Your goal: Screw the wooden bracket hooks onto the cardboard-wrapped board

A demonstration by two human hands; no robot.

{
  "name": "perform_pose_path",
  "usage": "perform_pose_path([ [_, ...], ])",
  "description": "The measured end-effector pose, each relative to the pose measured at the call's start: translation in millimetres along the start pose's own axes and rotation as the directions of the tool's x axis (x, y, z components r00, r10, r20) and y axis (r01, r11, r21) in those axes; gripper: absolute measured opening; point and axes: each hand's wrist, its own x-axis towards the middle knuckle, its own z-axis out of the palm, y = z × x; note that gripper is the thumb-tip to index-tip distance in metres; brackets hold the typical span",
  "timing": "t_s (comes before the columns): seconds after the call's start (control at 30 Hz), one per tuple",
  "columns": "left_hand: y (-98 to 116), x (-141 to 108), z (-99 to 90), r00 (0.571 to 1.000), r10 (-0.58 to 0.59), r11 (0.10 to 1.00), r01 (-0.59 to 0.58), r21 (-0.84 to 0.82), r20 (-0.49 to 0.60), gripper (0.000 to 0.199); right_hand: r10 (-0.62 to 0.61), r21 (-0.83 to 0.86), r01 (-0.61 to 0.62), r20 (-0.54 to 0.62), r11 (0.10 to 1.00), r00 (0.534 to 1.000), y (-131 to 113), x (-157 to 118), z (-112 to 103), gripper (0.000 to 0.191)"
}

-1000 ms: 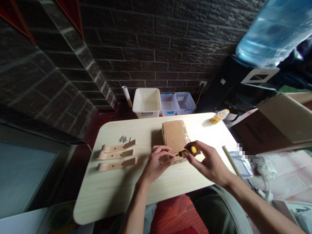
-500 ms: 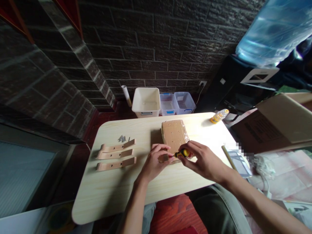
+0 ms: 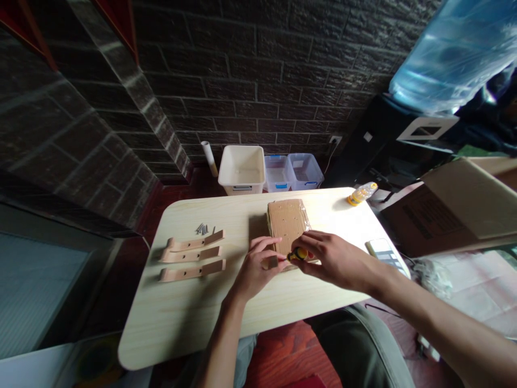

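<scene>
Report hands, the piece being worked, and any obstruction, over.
Right hand gripping yellow-black screwdriver, tip hidden. Left hand pinching wooden piece. Cardboard block close against both hands; loose screws well off left.

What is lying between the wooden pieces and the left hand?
Only bare tabletop lies between the wooden pieces and the left hand in the head view.

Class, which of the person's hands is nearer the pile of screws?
Left. The left hand is right of the screws, nearer the person; the right hand, on the screwdriver, is farther right.
</scene>
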Motion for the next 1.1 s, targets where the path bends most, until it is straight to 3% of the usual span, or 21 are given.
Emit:
perform_pose_path([
  [0.2,-3,-1,1.8,1.000,0.013,0.999,-0.012,0.036,-0.027,0.007,-0.106,-0.152,0.119,0.093,0.981,0.990,-2,14,-3,0.011],
  [0.33,-6,-1,2.5,0.999,0.026,0.999,-0.024,0.049,-0.037,0.008,-0.114,-0.251,0.164,0.203,0.954,0.973,-6,25,-4,0.014],
  [0.53,-5,-2,0.6,1.000,0.012,0.999,-0.011,0.048,-0.028,0.012,-0.001,-0.288,0.098,0.319,0.953,0.948,-14,40,-5,0.016],
  [0.63,-4,-2,0.1,1.000,-0.001,0.999,0.002,0.050,-0.013,0.012,0.045,-0.293,0.052,0.316,0.955,0.948,-16,44,-9,0.012],
  [0.73,-2,-2,-0.2,1.000,-0.006,0.999,0.006,0.052,-0.009,0.009,0.039,-0.323,0.062,0.299,0.944,0.954,-16,46,-12,0.003],
  [0.9,1,-2,-1.5,1.000,-0.012,0.999,0.012,0.050,-0.009,0.007,0.015,-0.307,0.117,0.396,0.944,0.918,-19,47,-14,0.021],
  [1.1,-1,-3,-1.4,1.000,0.000,0.999,0.001,0.047,-0.014,0.008,0.050,-0.243,0.059,0.418,0.968,0.907,-17,44,-11,0.017],
])
